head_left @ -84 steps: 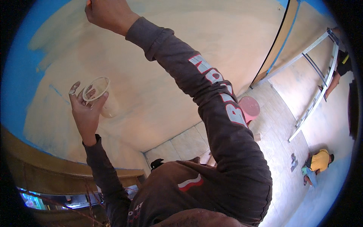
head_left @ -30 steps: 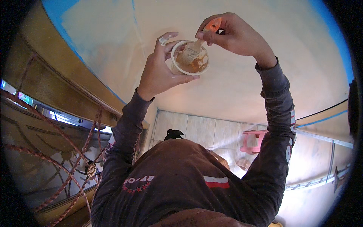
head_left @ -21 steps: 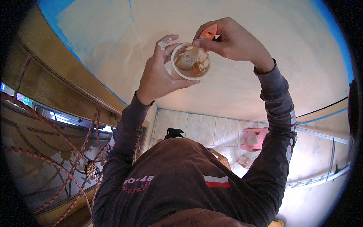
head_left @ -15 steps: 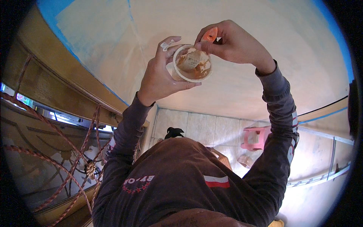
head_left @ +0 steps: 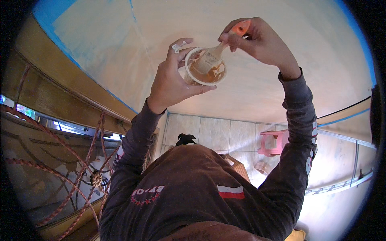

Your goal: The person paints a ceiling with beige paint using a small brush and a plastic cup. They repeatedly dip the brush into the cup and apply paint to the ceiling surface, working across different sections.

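My left hand [head_left: 169, 82] grips a pale plastic cup [head_left: 210, 78] with peach-orange paint inside, its fingers round the cup and white paint smeared on one finger. My right hand [head_left: 263, 48] pinches a paintbrush [head_left: 241, 28] by its orange handle; the brush's wide, paint-coated bristles rest inside the cup against its inner side. Both hands are raised in front of a wall [head_left: 108, 48] coated in patchy pale peach, with blue along its edges.
A brown wooden beam and twisted ropes [head_left: 56, 201] are at left. Below are floor tiles [head_left: 214, 134], a pink stool [head_left: 266, 142] and a small container [head_left: 262, 166]. A metal ladder [head_left: 333, 188] lies along the right, with yellow clothing [head_left: 295, 235] at the lower edge.
Since the earliest frame the view has turned, and my right hand has come down with the brush into the cup. In the last half second it has shifted up and right, exposing more brush.
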Available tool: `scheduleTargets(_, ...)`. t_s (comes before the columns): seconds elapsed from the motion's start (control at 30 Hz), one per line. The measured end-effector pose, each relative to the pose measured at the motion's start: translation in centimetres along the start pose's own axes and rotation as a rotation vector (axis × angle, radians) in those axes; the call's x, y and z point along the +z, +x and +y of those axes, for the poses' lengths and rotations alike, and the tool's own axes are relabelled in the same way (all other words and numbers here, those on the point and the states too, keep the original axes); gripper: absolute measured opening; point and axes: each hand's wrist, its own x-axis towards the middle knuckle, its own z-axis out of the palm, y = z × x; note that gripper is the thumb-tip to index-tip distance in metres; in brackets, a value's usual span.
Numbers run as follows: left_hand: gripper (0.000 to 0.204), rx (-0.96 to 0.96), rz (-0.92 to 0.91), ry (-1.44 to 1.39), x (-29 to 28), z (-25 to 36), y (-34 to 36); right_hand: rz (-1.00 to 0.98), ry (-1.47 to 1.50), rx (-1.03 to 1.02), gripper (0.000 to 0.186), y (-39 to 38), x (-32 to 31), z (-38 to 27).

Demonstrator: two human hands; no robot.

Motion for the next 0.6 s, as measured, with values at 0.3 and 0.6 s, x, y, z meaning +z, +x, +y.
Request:
scheduleTargets(0.3,0.106,-0.106,0.010,0.024,-0.6,0.8,1.6,0.417,0.402,0.295,0.028,-2.9,-0.7,2.5)
scheduleTargets(0.6,0.101,-0.134,0.085,0.020,-1.3,1.2,5.0,0.619,0.750,0.363,0.025,-4.0,-0.2,3.8)
